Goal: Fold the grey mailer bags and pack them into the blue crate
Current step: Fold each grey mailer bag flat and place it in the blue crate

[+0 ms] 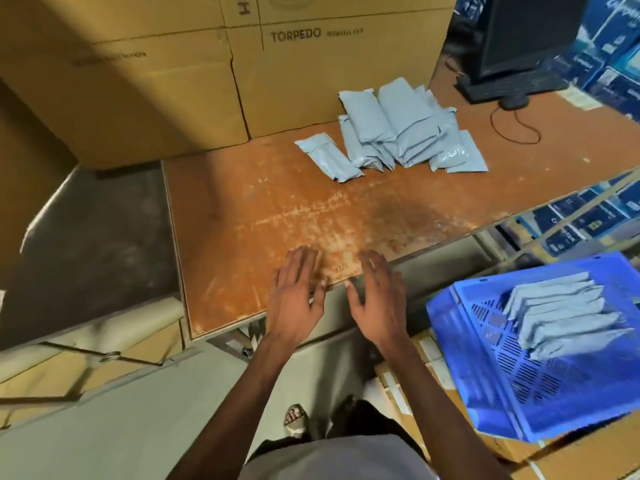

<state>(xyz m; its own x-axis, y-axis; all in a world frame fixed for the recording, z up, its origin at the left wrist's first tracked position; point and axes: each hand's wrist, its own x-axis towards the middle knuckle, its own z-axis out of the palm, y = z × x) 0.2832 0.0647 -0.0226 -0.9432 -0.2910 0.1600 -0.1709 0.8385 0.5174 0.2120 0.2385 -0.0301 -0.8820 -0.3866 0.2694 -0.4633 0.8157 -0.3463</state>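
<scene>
A pile of grey mailer bags (398,128) lies at the far side of the worn brown table (277,209), with one bag (327,157) apart at its left. The blue crate (485,368) sits low to the right of the table, tilted, with several folded grey bags (561,313) stacked inside. My left hand (298,296) and my right hand (377,299) hover side by side over the table's near edge, fingers spread and straight, holding nothing. Both are far from the pile.
Large cardboard boxes (173,64) stand behind and left of the table. A black monitor (530,32) with a keyboard (512,84) and cable sits at the back right. Blue printed boxes (588,216) are stacked right. Flat cartons (415,372) lie under the crate.
</scene>
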